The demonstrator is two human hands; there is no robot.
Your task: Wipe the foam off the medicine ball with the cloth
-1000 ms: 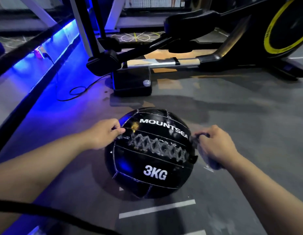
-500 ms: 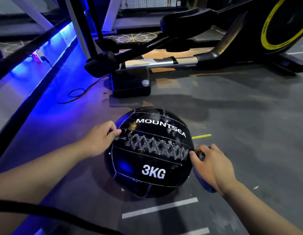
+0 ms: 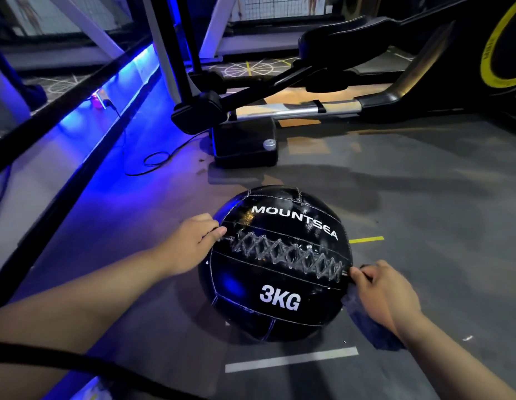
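A black medicine ball (image 3: 275,295) marked MOUNTSEA and 3KG rests on the grey floor, with pale zigzag lacing across its middle. My left hand (image 3: 190,246) presses against the ball's left side, fingertips at the lacing's left end. My right hand (image 3: 383,293) sits at the ball's lower right side, closed on a dark cloth (image 3: 372,330) that hangs below the palm. The cloth touches the ball's right edge. I cannot make out foam on the ball.
A black exercise machine (image 3: 245,145) with a metal rail stands just behind the ball. A black cable (image 3: 155,160) loops on the floor at the left by a blue-lit ledge. White floor lines (image 3: 291,359) lie in front of the ball.
My right hand with the cloth has slid down the ball's right side from near the top seam to the lower right. The left hand stayed in place.
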